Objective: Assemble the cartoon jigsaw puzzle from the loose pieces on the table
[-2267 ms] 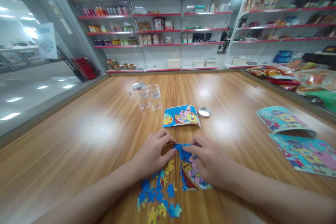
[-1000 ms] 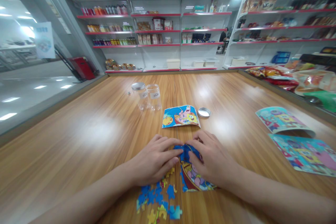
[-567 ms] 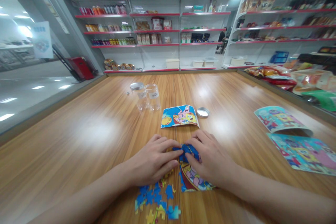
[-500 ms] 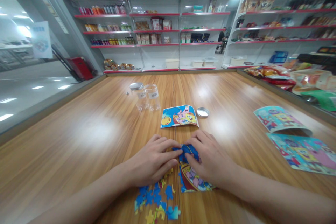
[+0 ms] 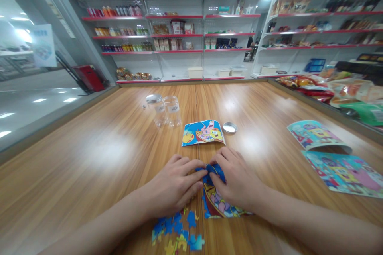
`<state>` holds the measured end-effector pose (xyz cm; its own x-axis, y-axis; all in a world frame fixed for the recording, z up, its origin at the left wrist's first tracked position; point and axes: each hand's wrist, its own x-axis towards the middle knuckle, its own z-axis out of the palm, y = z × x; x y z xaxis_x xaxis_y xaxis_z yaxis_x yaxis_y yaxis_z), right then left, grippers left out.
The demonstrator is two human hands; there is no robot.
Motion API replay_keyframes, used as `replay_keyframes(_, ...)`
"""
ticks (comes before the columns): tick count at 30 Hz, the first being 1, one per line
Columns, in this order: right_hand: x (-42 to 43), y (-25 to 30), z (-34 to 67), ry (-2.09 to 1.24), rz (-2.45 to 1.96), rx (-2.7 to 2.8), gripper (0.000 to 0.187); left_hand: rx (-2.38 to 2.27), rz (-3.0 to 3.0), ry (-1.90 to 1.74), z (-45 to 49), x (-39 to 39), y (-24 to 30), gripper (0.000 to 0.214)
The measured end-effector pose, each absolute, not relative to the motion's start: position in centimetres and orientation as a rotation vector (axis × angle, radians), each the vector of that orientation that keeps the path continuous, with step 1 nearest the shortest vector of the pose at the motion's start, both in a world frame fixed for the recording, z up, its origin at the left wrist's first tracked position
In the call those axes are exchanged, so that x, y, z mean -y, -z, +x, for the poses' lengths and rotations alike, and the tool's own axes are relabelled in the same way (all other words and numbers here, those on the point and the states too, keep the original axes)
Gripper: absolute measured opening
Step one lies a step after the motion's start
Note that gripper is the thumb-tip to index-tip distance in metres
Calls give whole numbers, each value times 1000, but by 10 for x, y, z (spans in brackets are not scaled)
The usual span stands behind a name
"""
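A partly joined jigsaw puzzle [image 5: 220,205] lies in front of me, with blue at the top and a brown boat below. At its upper left edge, the fingertips of my left hand [image 5: 179,181] close on a blue puzzle piece [image 5: 202,168], mostly hidden by them. My right hand [image 5: 236,177] covers the puzzle's upper right, its thumb and fingers bent around the blue part and gripping it. Loose puzzle pieces [image 5: 175,225], blue and yellow, lie below my left hand. Just beyond both hands sits a curled picture card [image 5: 203,133] with cartoon figures in a boat.
Two clear jars [image 5: 160,113] stand beyond my left hand, one with a silver lid on. A loose jar lid [image 5: 230,128] lies right of the picture card. Farther right are two more cartoon sheets [image 5: 344,173]. Bagged goods [image 5: 356,91] line the table's right edge; stocked shelves [image 5: 173,34] stand behind.
Both hands stay at the puzzle's upper part with hardly any movement. The whole view has shifted slightly. The loose pieces, jars and cards lie as before.
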<state>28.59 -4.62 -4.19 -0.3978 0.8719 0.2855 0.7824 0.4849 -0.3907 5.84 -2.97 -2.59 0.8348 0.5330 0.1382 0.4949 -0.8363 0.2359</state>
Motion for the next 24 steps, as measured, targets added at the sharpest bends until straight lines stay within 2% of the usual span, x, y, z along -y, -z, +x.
replay_keyframes(5, 45, 42, 287, -249, -1390, 2265, 14, -761, 2633, -494, 54, 25, 34, 35)
replay_keyframes(9, 45, 42, 290, -269, -1352, 2247, 16, -935, 2134, -879, 45, 13, 42, 29)
replay_keyframes(13, 44, 43, 294, -266, -1271, 2206, 18, -1106, 1748, -1056, 33, -3, 54, 27)
replay_keyframes(18, 41, 45, 296, -244, -1121, 2155, 19, -1028, 1733, -966, 21, -14, 63, 29)
replay_keyframes(24, 40, 46, 300, -272, -1026, 2135, 17, -835, 1938, -702, 2, -22, 39, 12)
